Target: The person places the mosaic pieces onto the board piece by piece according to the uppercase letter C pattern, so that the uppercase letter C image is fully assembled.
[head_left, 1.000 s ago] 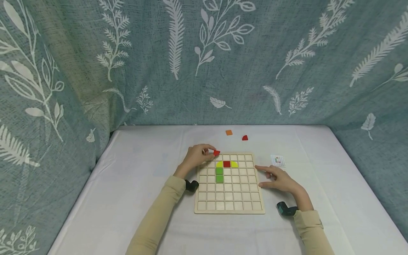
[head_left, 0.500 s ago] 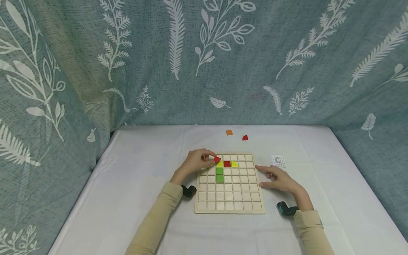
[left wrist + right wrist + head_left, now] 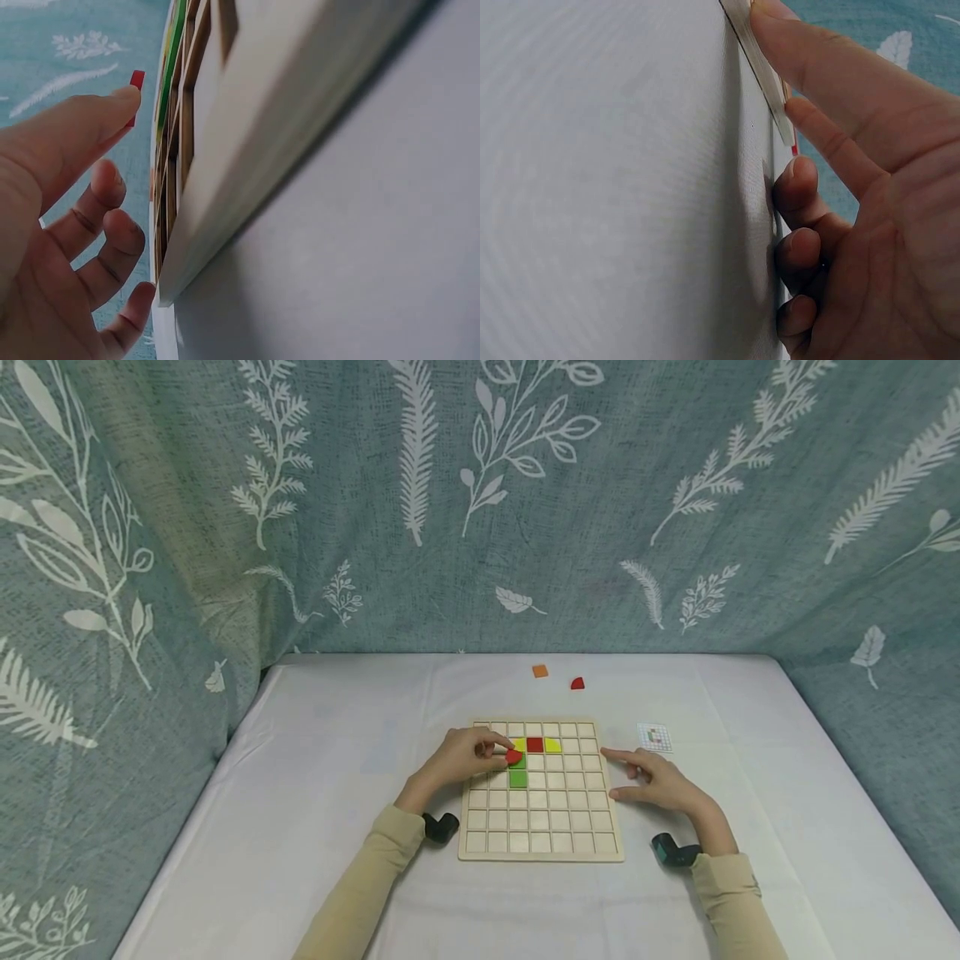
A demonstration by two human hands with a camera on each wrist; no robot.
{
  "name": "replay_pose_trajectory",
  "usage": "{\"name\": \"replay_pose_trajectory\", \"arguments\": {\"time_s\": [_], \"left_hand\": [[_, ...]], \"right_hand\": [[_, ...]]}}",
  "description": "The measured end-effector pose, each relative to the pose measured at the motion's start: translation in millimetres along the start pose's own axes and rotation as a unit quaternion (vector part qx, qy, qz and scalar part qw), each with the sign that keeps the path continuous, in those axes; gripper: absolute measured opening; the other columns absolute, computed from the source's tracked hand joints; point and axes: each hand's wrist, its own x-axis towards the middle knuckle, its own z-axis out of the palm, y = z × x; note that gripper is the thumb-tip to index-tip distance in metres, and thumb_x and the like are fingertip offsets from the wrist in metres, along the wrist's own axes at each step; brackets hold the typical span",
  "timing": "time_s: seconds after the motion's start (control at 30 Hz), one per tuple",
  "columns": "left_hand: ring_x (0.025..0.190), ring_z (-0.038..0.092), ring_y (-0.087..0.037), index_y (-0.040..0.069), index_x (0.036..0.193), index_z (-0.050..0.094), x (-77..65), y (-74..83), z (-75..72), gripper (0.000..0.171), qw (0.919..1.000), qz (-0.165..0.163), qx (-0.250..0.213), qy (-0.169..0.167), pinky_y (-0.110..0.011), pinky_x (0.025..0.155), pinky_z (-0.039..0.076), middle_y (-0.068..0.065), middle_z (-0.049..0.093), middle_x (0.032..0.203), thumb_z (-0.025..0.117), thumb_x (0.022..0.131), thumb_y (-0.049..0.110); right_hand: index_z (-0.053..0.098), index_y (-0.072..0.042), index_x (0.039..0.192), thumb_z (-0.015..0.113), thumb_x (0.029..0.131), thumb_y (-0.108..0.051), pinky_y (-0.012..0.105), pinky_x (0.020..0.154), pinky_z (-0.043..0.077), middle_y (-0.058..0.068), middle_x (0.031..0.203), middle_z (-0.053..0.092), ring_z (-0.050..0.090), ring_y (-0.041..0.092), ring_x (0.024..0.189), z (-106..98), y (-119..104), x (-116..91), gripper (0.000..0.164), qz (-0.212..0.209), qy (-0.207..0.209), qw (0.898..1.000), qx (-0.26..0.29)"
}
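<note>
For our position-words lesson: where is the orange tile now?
In the head view, the orange tile lies beyond the board, left of the loose red piece.

Red piece (image 3: 513, 757): small, flat, pinched in the left hand (image 3: 463, 753), over the upper green square (image 3: 522, 763), partly hiding it.
Board (image 3: 550, 821): pale, gridded into square cells, flat on the white surface (image 3: 300, 760); right hand (image 3: 660, 781) touching its right edge.
</note>
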Motion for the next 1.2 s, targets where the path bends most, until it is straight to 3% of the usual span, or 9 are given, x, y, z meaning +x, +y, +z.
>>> {"name": "replay_pose_trajectory", "arguments": {"time_s": [0.83,1.0,1.2], "left_hand": [[0.061,0.045,-0.003,0.021,0.100,0.072,-19.2,10.7,11.2,0.020,0.9976,0.048,0.004,-0.049,-0.019,0.058,0.038,0.009,0.052,0.069,0.073,0.080,0.025],[0.061,0.044,-0.001,0.025,0.102,0.072,-20.0,9.9,13.6,0.020,0.9961,0.053,0.014,-0.068,-0.027,0.073,0.034,0.011,0.052,0.068,0.071,0.082,0.028],[0.061,0.044,-0.004,0.025,0.103,0.072,-20.9,11.4,13.8,0.020,0.9954,0.060,0.021,-0.072,-0.035,0.077,0.028,0.010,0.053,0.068,0.069,0.084,0.027]], "right_hand": [[0.054,-0.008,0.130,0.078,0.073,-0.029,0.022,0.057,0.027,0.000,0.076,0.043,0.031,0.009,0.063,-0.3,-4.2,0.0,0.066,-0.018,0.002,1.000,0.008],[0.054,-0.008,0.131,0.078,0.073,-0.029,0.022,0.057,0.027,0.000,0.076,0.043,0.031,0.009,0.064,0.4,-4.4,-0.3,0.066,-0.011,0.001,1.000,0.007],[0.054,-0.009,0.131,0.078,0.073,-0.030,0.023,0.057,0.028,0.001,0.077,0.042,0.032,0.010,0.065,0.3,-4.3,-1.0,0.066,-0.004,0.001,1.000,0.007]]}}
